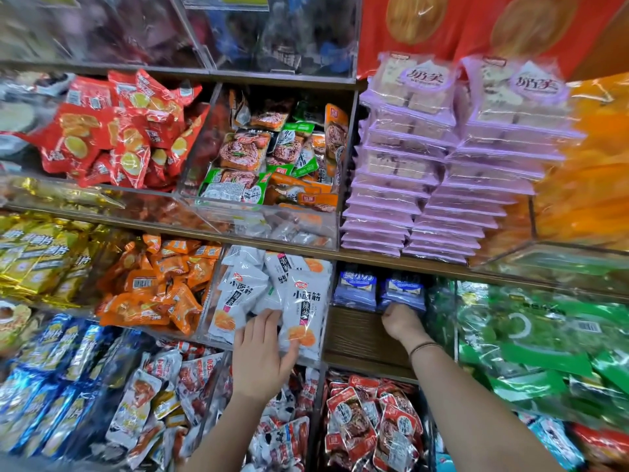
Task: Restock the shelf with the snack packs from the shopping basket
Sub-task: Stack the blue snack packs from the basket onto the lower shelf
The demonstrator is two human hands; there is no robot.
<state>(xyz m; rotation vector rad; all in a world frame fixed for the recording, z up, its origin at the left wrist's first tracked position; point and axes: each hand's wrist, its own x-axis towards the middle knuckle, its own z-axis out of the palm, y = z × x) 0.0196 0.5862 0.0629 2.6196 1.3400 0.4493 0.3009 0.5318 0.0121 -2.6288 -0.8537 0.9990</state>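
On wooden shelf floor [354,332], centre-right: two short stacks of blue snack packs [357,287], side by side. Right hand [401,323] fingers curled, gripping lower edge of right stack; fingertips hidden. Left hand [262,359] flat, fingers spread, resting on white packs [303,301] in neighbouring clear bin [206,311].

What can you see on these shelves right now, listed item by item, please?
red packs: many, red, upper left bin
green and orange packs: many, clear middle bin
lilac packs: two stacks, lilac, upper right shelf
gold packs: many, gold, far left
white packs: several, white, clear centre bin
orange packs: many, orange, left of white packs
blue-violet packs: two, right of white packs
green bags: many, green, right
left hand: one, touching white packs
right hand: one, gripping right blue-violet pack
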